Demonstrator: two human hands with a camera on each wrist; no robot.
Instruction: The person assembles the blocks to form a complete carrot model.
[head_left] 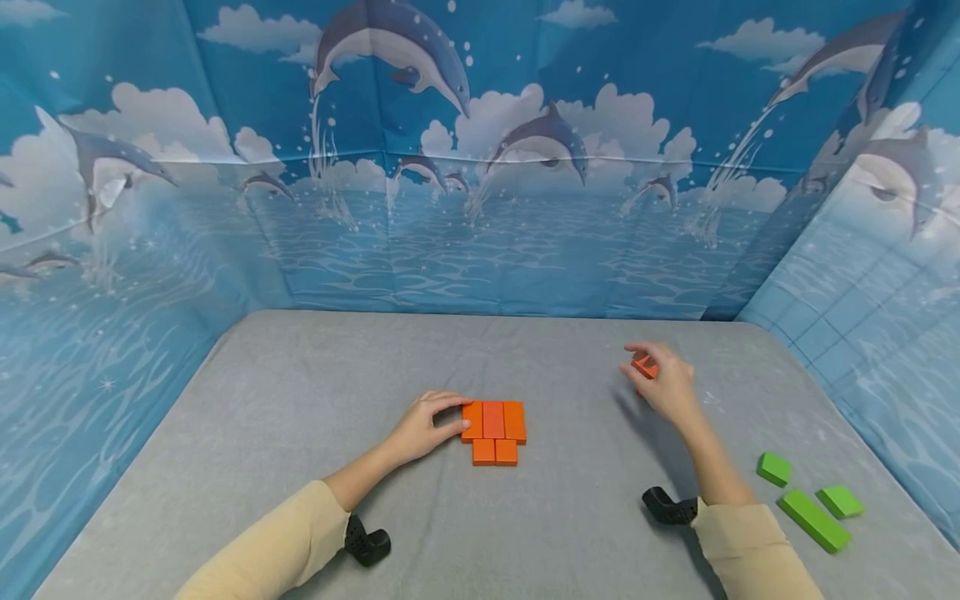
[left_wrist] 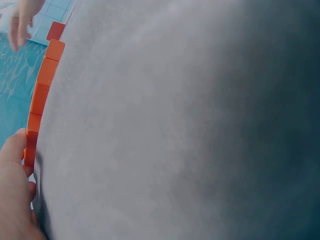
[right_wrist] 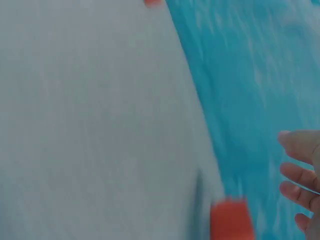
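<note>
On the grey table, several orange blocks (head_left: 493,421) lie edge to edge: three longer ones in the far row, two smaller ones in the near row. My left hand (head_left: 429,427) holds the leftmost long block (head_left: 472,422), thumb at its left side and a finger at its far corner. In the left wrist view the thumb (left_wrist: 15,145) touches an orange block (left_wrist: 31,147). My right hand (head_left: 667,385) is over a red-orange block (head_left: 645,364), partly hidden by the fingers. The right wrist view shows these fingers spread, apart from a blurred red block (right_wrist: 231,220).
Several green blocks (head_left: 813,521) lie at the right side of the table (head_left: 570,517). A blue curtain (head_left: 495,250) printed with dolphins surrounds its back and sides. Black wrist mounts (head_left: 367,542) sit under both forearms.
</note>
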